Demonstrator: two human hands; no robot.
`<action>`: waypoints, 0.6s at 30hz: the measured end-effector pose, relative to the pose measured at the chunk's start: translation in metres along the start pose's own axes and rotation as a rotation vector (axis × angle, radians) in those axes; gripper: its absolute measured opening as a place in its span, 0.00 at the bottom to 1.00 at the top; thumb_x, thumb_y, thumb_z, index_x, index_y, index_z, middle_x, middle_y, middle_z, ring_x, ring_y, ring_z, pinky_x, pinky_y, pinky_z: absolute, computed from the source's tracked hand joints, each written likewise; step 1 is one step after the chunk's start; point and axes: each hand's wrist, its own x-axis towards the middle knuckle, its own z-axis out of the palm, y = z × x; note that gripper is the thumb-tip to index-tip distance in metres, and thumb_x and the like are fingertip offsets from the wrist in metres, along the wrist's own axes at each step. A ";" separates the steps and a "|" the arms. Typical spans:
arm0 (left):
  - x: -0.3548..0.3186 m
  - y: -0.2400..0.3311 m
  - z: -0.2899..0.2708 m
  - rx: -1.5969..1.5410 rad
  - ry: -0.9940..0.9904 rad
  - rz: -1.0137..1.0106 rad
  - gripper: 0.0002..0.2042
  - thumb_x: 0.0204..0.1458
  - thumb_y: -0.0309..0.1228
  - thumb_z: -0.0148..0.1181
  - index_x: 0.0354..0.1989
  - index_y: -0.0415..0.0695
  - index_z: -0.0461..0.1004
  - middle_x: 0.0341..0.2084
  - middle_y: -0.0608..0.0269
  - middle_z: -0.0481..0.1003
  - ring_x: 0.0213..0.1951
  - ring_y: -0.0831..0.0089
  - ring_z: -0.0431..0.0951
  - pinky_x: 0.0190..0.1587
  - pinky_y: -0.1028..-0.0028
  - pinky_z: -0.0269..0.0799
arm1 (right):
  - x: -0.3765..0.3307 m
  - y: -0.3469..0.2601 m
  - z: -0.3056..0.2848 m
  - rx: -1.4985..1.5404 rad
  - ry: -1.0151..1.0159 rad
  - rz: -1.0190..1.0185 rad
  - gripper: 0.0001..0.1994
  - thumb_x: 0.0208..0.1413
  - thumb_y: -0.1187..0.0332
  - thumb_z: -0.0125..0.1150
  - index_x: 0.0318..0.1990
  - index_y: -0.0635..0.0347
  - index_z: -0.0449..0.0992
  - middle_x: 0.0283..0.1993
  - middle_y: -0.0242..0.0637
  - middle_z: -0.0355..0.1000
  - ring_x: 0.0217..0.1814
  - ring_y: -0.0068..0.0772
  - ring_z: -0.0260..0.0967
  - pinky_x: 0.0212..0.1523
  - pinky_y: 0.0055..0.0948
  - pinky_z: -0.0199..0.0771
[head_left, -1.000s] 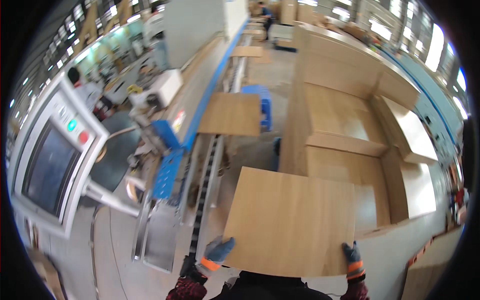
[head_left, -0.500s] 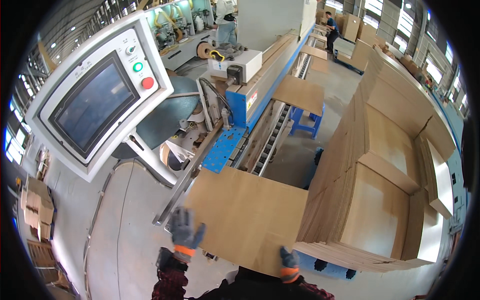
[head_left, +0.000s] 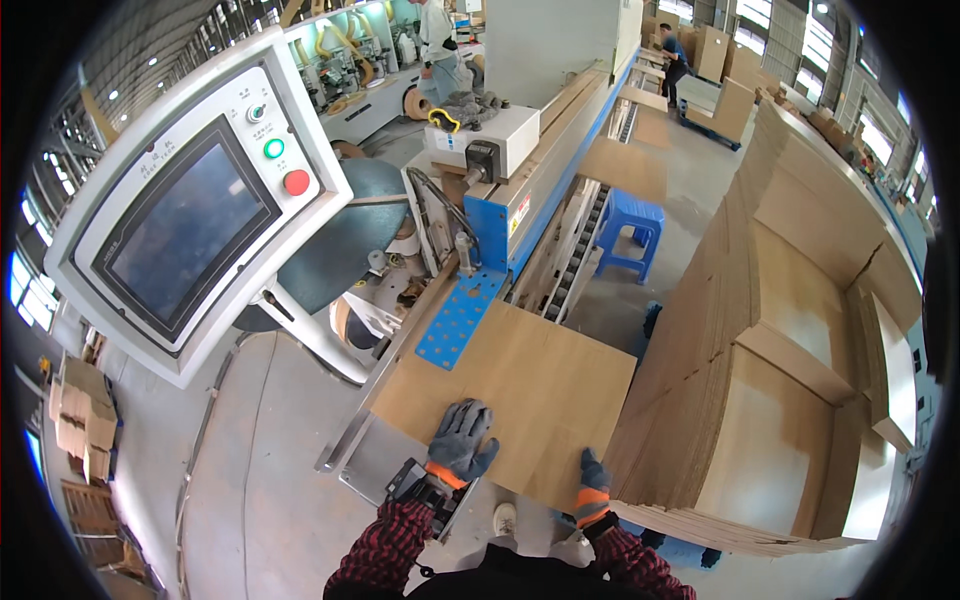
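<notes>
A rectangular wood-grain panel (head_left: 540,375) lies at the infeed end of a long machine, its far left part beneath a blue perforated plate (head_left: 460,320). My left hand (head_left: 463,440), in a grey glove with an orange cuff, rests flat on the panel near its near left edge, fingers spread. At the near right corner, my right hand (head_left: 592,482) in a matching glove grips the panel's edge; part of its fingers is hidden. A metal guide rail (head_left: 350,440) runs along the panel's left side.
A control screen (head_left: 190,230) on a post stands left. Tall stacks of panels (head_left: 700,330) rise close on the right. Beyond are a blue stool (head_left: 630,235), another panel (head_left: 625,168) on the machine's rollers, and a co-worker (head_left: 672,65) at the far end.
The panel has moved forward and now reaches farther under the blue plate. My left hand has come from beside the rail onto the panel; my right hand has moved forward with the corner.
</notes>
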 end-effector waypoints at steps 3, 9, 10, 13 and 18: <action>0.005 -0.007 0.001 0.018 -0.008 -0.004 0.21 0.46 0.39 0.49 0.42 0.34 0.67 0.46 0.47 0.64 0.50 0.52 0.63 0.55 0.59 0.54 | 0.000 -0.004 0.007 0.055 -0.021 0.065 0.16 0.50 0.57 0.56 0.35 0.62 0.74 0.29 0.32 0.70 0.27 0.25 0.66 0.27 0.28 0.67; 0.034 -0.014 0.034 0.088 0.011 0.071 0.22 0.46 0.40 0.50 0.45 0.37 0.68 0.47 0.47 0.65 0.52 0.50 0.60 0.56 0.58 0.53 | 0.029 -0.021 -0.006 -0.535 -0.102 -0.425 0.14 0.52 0.62 0.52 0.41 0.63 0.72 0.32 0.41 0.71 0.32 0.33 0.68 0.33 0.32 0.68; 0.040 -0.016 0.042 0.062 0.018 0.047 0.23 0.46 0.41 0.49 0.46 0.37 0.67 0.47 0.46 0.65 0.52 0.50 0.61 0.56 0.57 0.53 | 0.023 -0.034 0.000 -1.152 -0.021 -0.844 0.14 0.52 0.64 0.51 0.42 0.64 0.71 0.35 0.47 0.71 0.35 0.39 0.69 0.36 0.34 0.68; 0.074 -0.014 0.055 0.041 0.020 0.041 0.23 0.47 0.41 0.47 0.45 0.34 0.67 0.47 0.44 0.64 0.52 0.48 0.60 0.57 0.58 0.52 | -0.016 -0.088 0.017 -0.749 0.161 -0.455 0.27 0.49 0.57 0.54 0.52 0.67 0.60 0.50 0.56 0.62 0.53 0.52 0.59 0.52 0.39 0.60; 0.119 -0.037 0.081 0.136 0.005 0.047 0.23 0.47 0.40 0.45 0.45 0.32 0.65 0.48 0.43 0.63 0.53 0.48 0.59 0.57 0.57 0.50 | -0.111 -0.262 -0.089 -0.598 0.384 -0.857 0.26 0.44 0.62 0.63 0.49 0.67 0.64 0.52 0.52 0.61 0.54 0.41 0.60 0.53 0.36 0.60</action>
